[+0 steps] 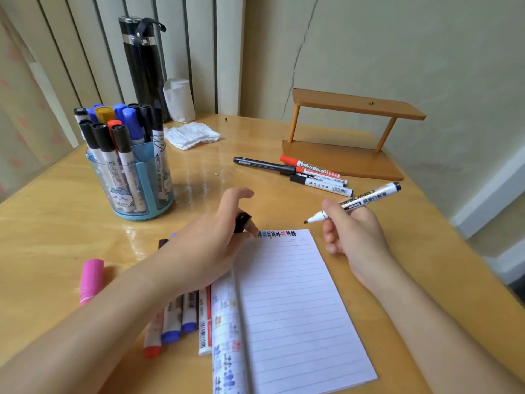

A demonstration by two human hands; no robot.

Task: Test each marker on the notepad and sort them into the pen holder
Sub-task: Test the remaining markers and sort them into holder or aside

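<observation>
A lined notepad [289,302] lies open in front of me, with a row of test marks along its top line. My right hand [352,237] grips an uncapped black whiteboard marker [366,199], its tip hanging just above the pad's top right corner. My left hand [210,243] hovers over the pad's top left corner and holds the black cap [243,221] in its fingers. Several markers [176,322] lie under my left forearm, left of the pad. The clear blue pen holder [133,183] at the far left is packed with several markers.
Three markers and a black pen [312,173] lie beyond the pad, in front of a small wooden shelf [349,137]. A pink marker [91,280] lies at the left. A black flask [145,66], a paper cup [179,99] and a crumpled tissue [193,135] stand at the back.
</observation>
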